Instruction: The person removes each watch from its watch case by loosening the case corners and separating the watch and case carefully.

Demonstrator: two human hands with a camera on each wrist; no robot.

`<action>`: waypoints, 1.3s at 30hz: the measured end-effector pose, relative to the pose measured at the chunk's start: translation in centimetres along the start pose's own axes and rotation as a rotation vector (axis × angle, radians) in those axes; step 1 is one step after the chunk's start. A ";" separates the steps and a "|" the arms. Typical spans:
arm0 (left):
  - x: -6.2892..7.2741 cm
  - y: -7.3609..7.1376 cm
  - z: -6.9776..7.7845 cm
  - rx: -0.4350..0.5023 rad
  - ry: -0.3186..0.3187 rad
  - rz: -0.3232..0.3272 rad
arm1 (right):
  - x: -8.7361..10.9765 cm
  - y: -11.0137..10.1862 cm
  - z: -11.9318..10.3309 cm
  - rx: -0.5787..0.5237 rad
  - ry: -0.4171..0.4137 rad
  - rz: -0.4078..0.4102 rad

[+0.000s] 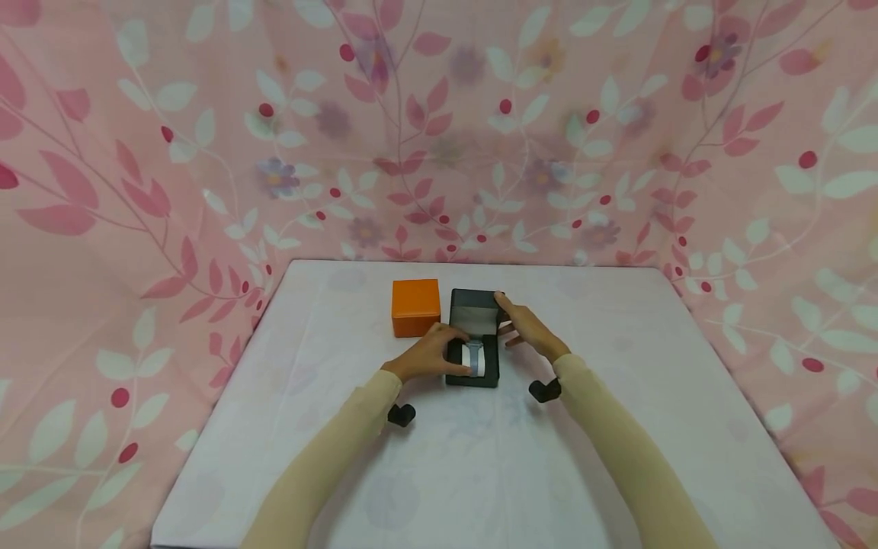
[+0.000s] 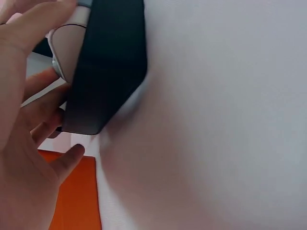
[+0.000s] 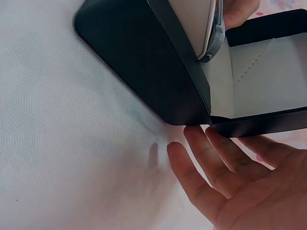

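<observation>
A dark watch box sits with its lid raised at the back. Inside, a wristwatch with a grey strap wraps a pale cushion. From the left, my left hand reaches over the box wall and pinches the cushioned watch between thumb and fingers. My right hand is at the right of the lid, one digit on its upper corner. Its other fingers extend fairly straight beside the hinge, touching or very near the box.
An orange box, closed, stands just left of the watch box. Both are on a table with a white cloth. Pink floral fabric hangs behind and at both sides. A dark wrist mount hangs under each sleeve.
</observation>
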State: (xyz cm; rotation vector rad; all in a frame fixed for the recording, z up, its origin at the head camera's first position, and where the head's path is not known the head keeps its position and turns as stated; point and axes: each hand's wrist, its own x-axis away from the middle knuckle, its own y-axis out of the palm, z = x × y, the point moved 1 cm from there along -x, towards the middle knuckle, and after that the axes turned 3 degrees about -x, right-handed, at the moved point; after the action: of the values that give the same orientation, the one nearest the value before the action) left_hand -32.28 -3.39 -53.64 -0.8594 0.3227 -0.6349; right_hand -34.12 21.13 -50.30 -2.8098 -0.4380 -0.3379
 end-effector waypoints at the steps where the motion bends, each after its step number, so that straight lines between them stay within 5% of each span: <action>1: 0.0 -0.1 0.1 0.000 -0.004 -0.004 | 0.0 0.0 0.0 -0.007 0.000 -0.004; 13: -0.4 0.8 -0.1 -0.058 0.038 0.002 | 0.1 0.1 0.1 -0.012 -0.017 -0.004; 23: 0.3 0.5 1.4 -0.127 -0.093 0.084 | 0.2 0.3 0.1 0.003 -0.016 0.010; 31: 0.1 0.7 1.7 -0.076 -0.059 0.060 | 0.1 0.2 0.2 0.023 0.006 0.022; 39: -0.7 0.4 2.5 -0.473 0.030 0.064 | -0.4 0.2 0.2 0.011 0.009 0.018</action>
State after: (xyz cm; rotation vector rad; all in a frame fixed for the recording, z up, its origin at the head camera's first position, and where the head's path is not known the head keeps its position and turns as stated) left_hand -31.37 -1.24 -52.39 -1.2863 0.5377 -0.5188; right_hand -34.34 20.92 -50.67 -2.7987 -0.4110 -0.3429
